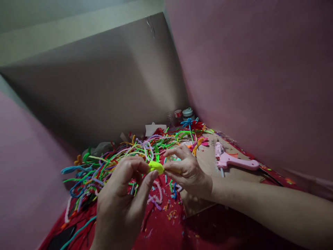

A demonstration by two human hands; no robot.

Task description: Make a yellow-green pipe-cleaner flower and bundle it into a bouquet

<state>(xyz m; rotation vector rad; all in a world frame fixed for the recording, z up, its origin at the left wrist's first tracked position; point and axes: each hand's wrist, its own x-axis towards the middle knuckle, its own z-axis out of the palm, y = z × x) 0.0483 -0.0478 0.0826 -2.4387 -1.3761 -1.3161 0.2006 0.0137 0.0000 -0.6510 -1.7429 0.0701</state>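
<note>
Left hand (122, 194) and right hand (186, 170), fingertips pinched together on a yellow-green piece (156, 167) held between them at frame centre above the red cloth (208, 232); loose pipe cleaners (109, 163) heaped at 10 o'clock, pink glue gun (234, 160) lying on cardboard (208, 159) at 3 o'clock. Judged risks: the small piece could slip from so light a pinch and vanish among the scraps, and the right forearm lies near the gun's nozzle. No legible writing; the jars (183, 114) at 12 o'clock are too blurred to read
</note>
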